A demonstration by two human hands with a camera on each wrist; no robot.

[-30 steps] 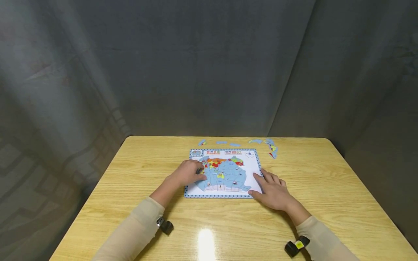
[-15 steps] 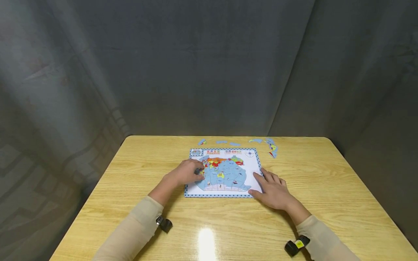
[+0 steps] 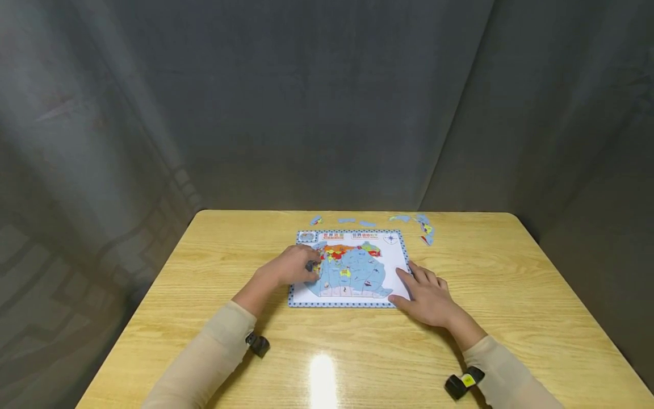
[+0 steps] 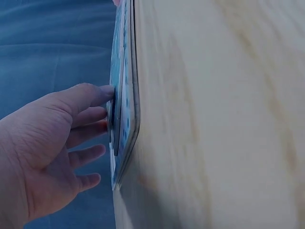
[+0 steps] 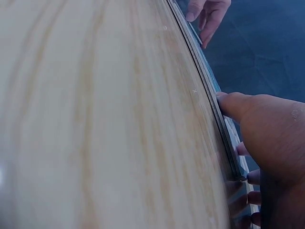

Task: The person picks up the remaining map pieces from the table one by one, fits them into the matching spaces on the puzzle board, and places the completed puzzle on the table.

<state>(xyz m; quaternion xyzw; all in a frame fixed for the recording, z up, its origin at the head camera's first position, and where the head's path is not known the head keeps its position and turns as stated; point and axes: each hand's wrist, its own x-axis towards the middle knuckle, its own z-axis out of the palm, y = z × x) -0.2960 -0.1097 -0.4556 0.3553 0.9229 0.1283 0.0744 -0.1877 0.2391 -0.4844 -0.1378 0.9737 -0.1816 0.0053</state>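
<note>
A world map puzzle board [image 3: 398,284], white with a dotted blue border, lies flat on the table. Blue sea pieces and colourful land pieces [image 3: 365,278] fill much of its middle. At the board's left part my left hand [image 3: 292,266] pinches a thin puzzle piece [image 4: 111,117] between thumb and fingers, close over the other pieces; the hand hides most of it in the head view. My right hand [image 3: 428,296] rests at the board's right edge, fingers spread and fairly straight, the thumb near the lower right corner.
Several loose puzzle pieces lie beyond the board: a small one [image 3: 316,220] at the back left, blue strips [image 3: 346,220] behind the middle, and a group [image 3: 427,230] at the back right. A grey curtain [image 3: 317,113] hangs behind the wooden table [image 3: 511,284].
My left hand has drawn very slightly to the left over the board's left part. The right hand stays in place, and the loose pieces have not moved.
</note>
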